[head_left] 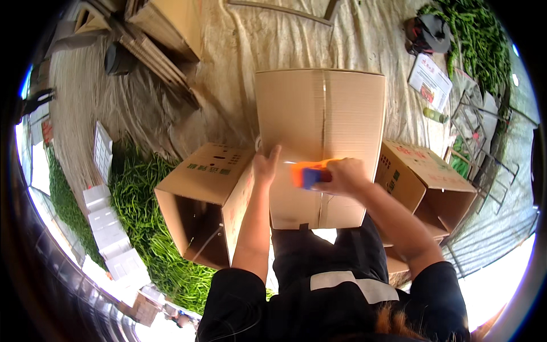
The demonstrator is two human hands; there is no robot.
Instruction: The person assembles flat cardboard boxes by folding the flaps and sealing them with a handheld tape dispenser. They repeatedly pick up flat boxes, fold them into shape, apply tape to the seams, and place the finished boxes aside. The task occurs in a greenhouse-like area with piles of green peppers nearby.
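Cardboard is filling the middle of our view: a large brown box (293, 117) is standing just in front of our legs, its central seam running away from us. Over its near half, slightly blurred, an orange-and-blue tape dispenser (309, 176) is pointing leftward across the seam. Our right hand (346, 176) is gripping it, fingers closing around its right end; that forearm is slanting in from the lower right, elbow bending outward. Our left hand (265, 165) is resting at the box's left edge, thumb pointing up and away from us, forearm rising almost straight from below. Its fingers are partly hiding, so we are not managing to tell whether it is pinching the cardboard or only pressing on it.

Just beside the box, on the left, an open carton (208, 162) is turning its mouth toward us, its inside lying too dark to read. On the right, another open carton (433, 165) is lying with its mouth facing the lower right. Farther out, long green peppers (137, 196) are heaping up on the left, white boxes (108, 228) are lining their outer side, and flattened cartons (162, 57) are leaning together at the upper left.
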